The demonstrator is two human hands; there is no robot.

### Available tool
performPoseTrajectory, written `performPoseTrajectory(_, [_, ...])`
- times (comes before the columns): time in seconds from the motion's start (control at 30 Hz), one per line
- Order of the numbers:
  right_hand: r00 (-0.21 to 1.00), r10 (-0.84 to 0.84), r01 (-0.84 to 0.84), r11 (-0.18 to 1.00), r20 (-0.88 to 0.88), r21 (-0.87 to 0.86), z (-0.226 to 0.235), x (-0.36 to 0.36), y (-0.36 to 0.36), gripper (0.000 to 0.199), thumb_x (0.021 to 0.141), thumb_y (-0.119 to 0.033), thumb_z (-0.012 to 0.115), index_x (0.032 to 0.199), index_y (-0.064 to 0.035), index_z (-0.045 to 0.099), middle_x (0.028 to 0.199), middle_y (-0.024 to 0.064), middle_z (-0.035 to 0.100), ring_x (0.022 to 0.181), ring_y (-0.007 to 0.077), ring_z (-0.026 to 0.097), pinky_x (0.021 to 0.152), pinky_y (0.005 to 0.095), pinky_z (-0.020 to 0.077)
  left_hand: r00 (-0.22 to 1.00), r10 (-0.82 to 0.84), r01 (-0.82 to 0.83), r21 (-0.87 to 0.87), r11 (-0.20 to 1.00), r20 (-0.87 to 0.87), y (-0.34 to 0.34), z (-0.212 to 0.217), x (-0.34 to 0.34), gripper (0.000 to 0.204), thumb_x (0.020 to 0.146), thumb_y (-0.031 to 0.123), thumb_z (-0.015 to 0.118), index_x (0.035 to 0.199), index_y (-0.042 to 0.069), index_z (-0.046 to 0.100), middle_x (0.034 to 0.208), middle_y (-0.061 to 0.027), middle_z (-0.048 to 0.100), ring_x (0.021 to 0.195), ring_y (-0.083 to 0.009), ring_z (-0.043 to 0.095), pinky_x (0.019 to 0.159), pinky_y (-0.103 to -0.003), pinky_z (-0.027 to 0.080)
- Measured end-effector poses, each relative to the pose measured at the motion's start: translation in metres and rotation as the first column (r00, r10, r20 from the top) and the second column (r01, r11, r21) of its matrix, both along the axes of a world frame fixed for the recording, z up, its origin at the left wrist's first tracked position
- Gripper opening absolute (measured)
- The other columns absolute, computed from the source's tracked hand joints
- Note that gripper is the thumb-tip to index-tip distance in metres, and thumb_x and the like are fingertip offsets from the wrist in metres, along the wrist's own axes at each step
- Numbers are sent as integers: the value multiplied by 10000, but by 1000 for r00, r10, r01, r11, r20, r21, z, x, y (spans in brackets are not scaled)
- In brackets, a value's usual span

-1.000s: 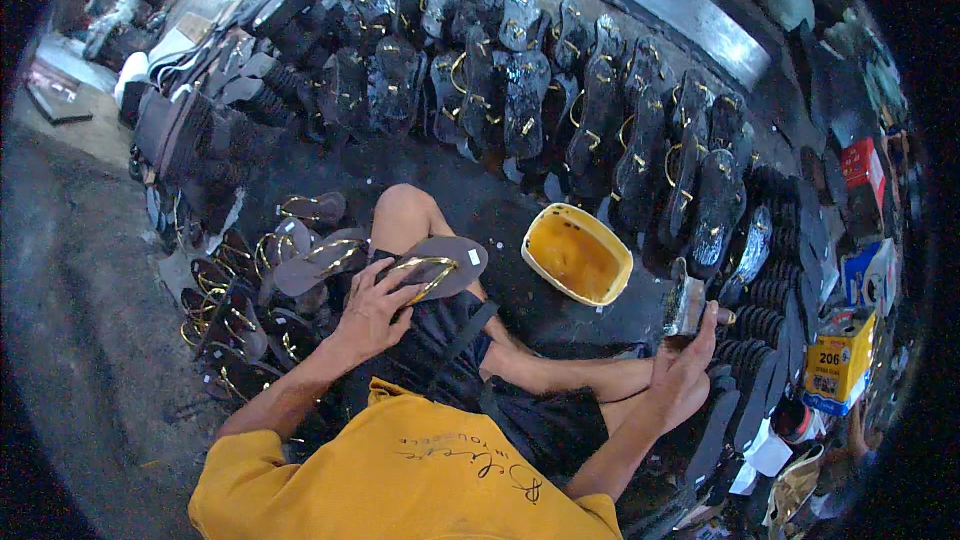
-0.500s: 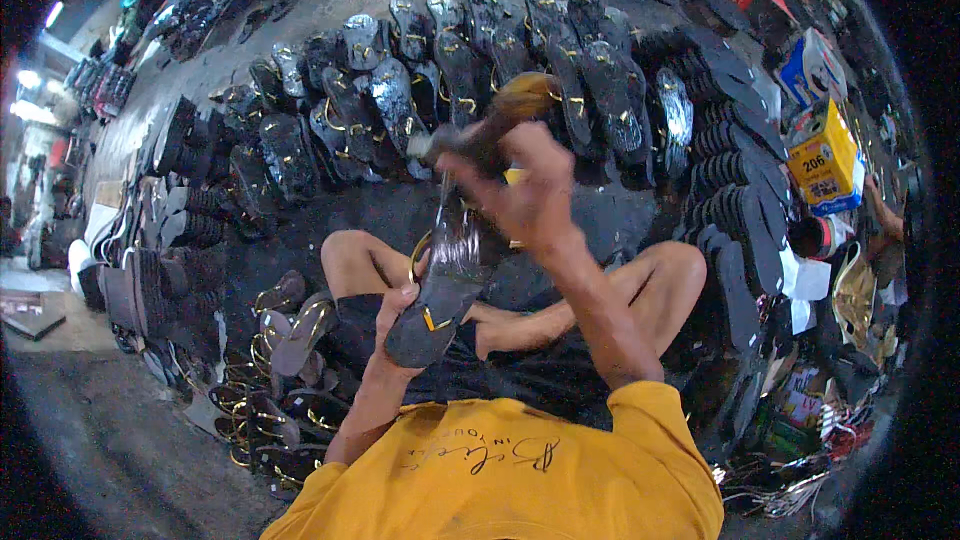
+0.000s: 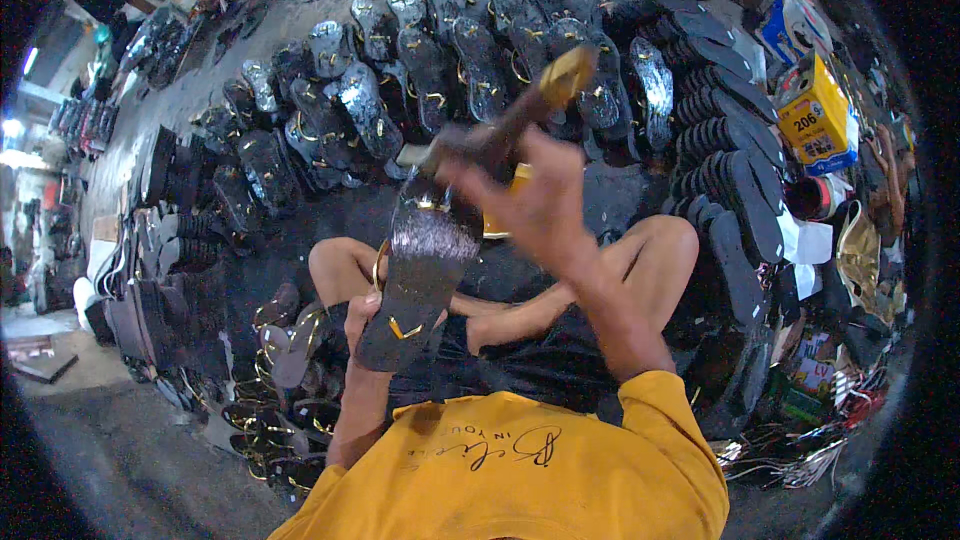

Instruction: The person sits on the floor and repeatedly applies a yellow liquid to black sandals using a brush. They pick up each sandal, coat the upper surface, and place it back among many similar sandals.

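Note:
My left hand (image 3: 366, 325) grips the near end of a black sandal sole (image 3: 415, 285), tilted up above my lap. Gold strap ends show on its underside, and a gold strap loops out at its left edge. The far half glistens as if wet; the near half is matte. My right hand (image 3: 550, 190), blurred by motion, is closed around a brush (image 3: 545, 100) with a dark handle and a yellowish end. The brush's lower end, over the sole's far end, is smeared and partly behind my fingers.
Rows of black sandals (image 3: 480, 55), many glossy, lie beyond my legs. Stacked black soles (image 3: 725, 120) line the right side, beside a yellow tin (image 3: 815, 115). More gold-strapped sandals (image 3: 290, 345) lie at my left. A yellow-edged object (image 3: 496, 234) shows partly behind my right wrist.
The sole has turned, so more of its underside faces up. My right hand has shifted slightly with the brush, whose yellowish end is now higher and farther right. The whole view has shifted a little.

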State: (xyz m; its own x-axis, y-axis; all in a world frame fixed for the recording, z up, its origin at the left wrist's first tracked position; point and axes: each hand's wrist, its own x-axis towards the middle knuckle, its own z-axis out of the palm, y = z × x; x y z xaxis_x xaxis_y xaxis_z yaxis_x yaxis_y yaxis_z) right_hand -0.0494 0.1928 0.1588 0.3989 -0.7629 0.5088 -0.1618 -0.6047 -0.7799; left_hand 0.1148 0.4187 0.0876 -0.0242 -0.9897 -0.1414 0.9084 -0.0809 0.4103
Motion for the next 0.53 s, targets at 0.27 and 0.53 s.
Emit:
performPoseTrajectory(0.27, [872, 445, -489, 816, 205, 307, -34, -20, 86, 204, 821, -298, 844, 953, -154, 786, 838, 89, 758, 720, 201, 734, 623, 367, 574, 992, 123, -123, 42, 992, -11, -43, -12, -8, 559, 1080, 377, 483, 1578, 143, 387, 1433, -153, 595, 1236, -302, 643, 952, -471, 603])
performPoseTrajectory(0.53, [961, 142, -218, 917, 236, 333, -5, 6, 57, 314, 806, -260, 885, 1059, -101, 788, 962, 104, 791, 871, 213, 769, 808, 309, 587, 959, 275, -284, 265, 922, 68, -70, -20, -16, 572, 1070, 410, 538, 1573, 170, 411, 1447, -152, 599, 1215, -238, 667, 1026, -418, 562])
